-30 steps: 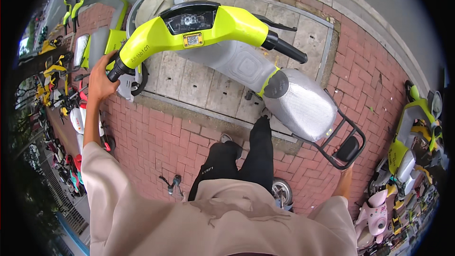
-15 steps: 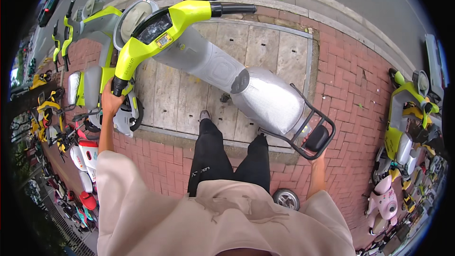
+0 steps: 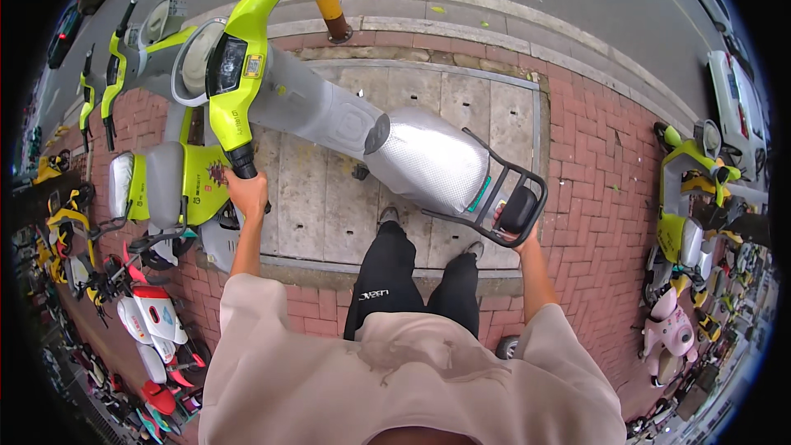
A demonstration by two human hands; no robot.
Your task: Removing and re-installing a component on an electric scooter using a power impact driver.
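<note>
A lime-green and grey electric scooter (image 3: 309, 103) stretches across in front of me, its front at the left and its rear at the right. My left hand (image 3: 247, 194) is closed round the black grip at the near end of the handlebar (image 3: 247, 33). A silver quilted cover wraps the seat (image 3: 428, 156). Behind it is a black tubular rear rack (image 3: 482, 235) with a dark padded piece (image 3: 521, 209). My right hand (image 3: 526, 237) grips the rack's rear end from below, its fingers partly hidden by the bars. The basket (image 3: 198, 62) sits ahead of the handlebar.
Grey paving slabs (image 3: 329, 222) lie beneath the scooter, with red bricks (image 3: 589, 222) around. A yellow-and-black post (image 3: 325, 0) stands by the kerb. Parked scooters (image 3: 156, 181) crowd the left; a green one (image 3: 680, 214) and a pink one (image 3: 669, 338) stand at the right.
The handlebar has turned, its far end swinging forward and its near grip shifting right with my left hand. The scooter's rear and my right hand sit farther left and higher in view. My feet have moved.
</note>
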